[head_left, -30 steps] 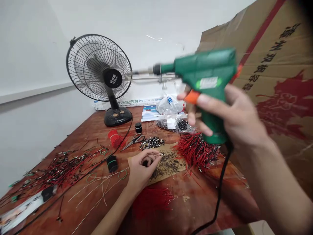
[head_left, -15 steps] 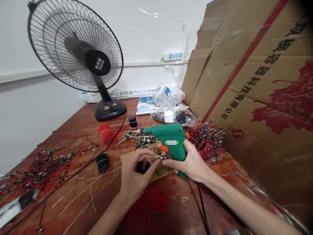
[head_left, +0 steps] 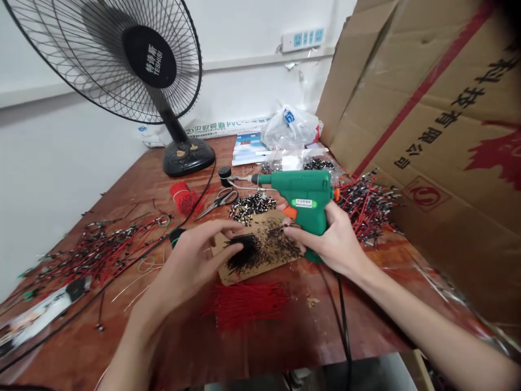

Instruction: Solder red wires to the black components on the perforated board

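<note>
Soldering gun, green w/ orange trigger, sits upright in R hand, grip wrapped firmly around the handle, metal tip pointing L toward small black spool, just beside it. L hand is over cardboard piece, fingers loosely spread on or just above bunch of black wire ends; can't tell if they're pinching anything. Cardboard is strewn w/ small dark bits and lies on red-brown table.

Around it: pile of small black-and-metal terminals just above the cardboard, scissors next to that pile, red wires in flat bundle just below, red wires w/ black ends heaped R of gun, tangled leads well off to L. Black cord runs down from gun past table edge. Further back: desk fan, plastic bag, large printed carton sheet propped up at R.
</note>
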`<state>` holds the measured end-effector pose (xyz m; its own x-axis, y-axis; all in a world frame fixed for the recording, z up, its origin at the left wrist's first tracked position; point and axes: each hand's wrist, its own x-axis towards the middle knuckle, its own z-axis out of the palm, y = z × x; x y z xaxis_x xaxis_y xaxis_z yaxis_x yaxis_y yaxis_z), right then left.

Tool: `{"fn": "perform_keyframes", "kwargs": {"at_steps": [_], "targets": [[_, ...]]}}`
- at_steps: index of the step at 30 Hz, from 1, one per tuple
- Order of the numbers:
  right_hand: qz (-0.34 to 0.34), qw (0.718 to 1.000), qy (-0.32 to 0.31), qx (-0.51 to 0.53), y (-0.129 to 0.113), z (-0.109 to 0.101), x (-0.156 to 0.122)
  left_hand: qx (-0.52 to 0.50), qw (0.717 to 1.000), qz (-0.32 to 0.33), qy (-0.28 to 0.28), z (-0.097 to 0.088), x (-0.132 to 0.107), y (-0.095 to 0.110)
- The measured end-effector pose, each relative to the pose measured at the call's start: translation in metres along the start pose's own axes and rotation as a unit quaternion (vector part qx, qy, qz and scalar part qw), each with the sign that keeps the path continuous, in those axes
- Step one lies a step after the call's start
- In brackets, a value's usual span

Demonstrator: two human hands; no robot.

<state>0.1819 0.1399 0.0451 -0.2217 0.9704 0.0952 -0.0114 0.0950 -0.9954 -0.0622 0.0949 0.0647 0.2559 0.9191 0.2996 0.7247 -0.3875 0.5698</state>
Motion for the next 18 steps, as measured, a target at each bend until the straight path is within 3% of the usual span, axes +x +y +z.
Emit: {"fn": "perform_keyframes", "kwargs": {"at_steps": [2,4,6,11,18], "targets": [[-0.002,1.0,0.01,0.005,-0.002,-0.002,0.001,0.054,0.996,0.013,-0.069,-0.007,-0.018,0.0],[-0.003,1.0,0.015,0.013,-0.002,-0.003,0.002,0.108,0.981,0.045,-0.153,-0.003,-0.038,0.002],[-0.005,1.0,0.015,0.016,-0.001,-0.003,0.003,0.145,0.971,0.054,-0.183,0.007,-0.054,0.003],[-0.014,1.0,0.0,0.023,0.002,-0.003,0.004,0.148,0.979,0.061,-0.125,0.028,-0.066,-0.004],[-0.019,0.999,0.003,0.045,0.001,-0.003,0.003,0.165,0.979,0.062,-0.098,0.03,-0.064,-0.002]]}}
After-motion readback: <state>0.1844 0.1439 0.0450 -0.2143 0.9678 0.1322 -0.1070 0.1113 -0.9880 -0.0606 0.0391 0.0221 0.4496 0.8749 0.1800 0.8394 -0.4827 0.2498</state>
